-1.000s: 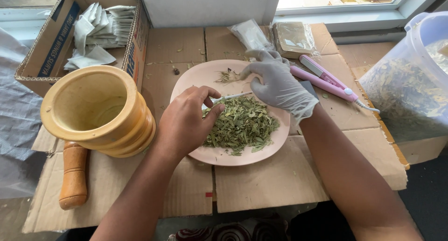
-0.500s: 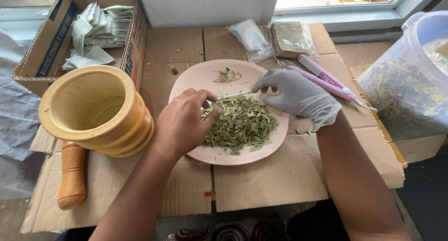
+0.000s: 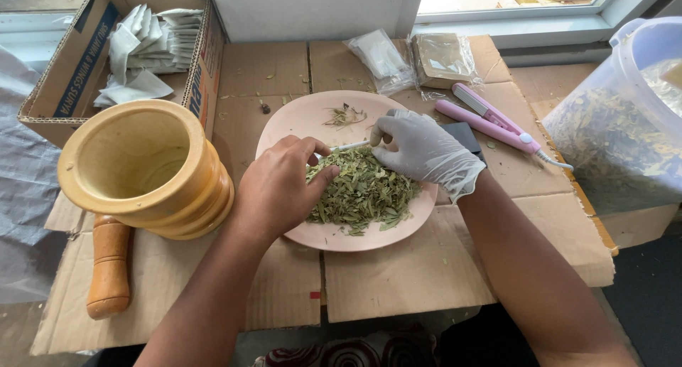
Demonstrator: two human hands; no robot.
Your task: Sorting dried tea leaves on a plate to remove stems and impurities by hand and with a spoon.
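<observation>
A pink plate [image 3: 291,125] lies on flattened cardboard and carries a heap of dried green leaves [image 3: 362,191] plus a small tuft of stems [image 3: 345,115] at its far side. My bare left hand [image 3: 278,189] rests on the plate's left part, thumb and forefinger pinching one end of a thin white stick [image 3: 349,146]. My right hand [image 3: 420,149], in a white glove, sits over the leaves' far edge and pinches the stick's other end.
A yellow wooden mortar [image 3: 142,169] stands at left with its pestle [image 3: 109,266] lying in front. A cardboard box of white sachets [image 3: 135,40] sits behind. Clear packets [image 3: 412,60], a pink sealing tool [image 3: 490,118] and a plastic tub of leaves [image 3: 618,125] are at right.
My gloved right hand has come down from the plate's far right rim onto the leaves. My left hand has shifted a little toward it, and both now pinch the white stick.
</observation>
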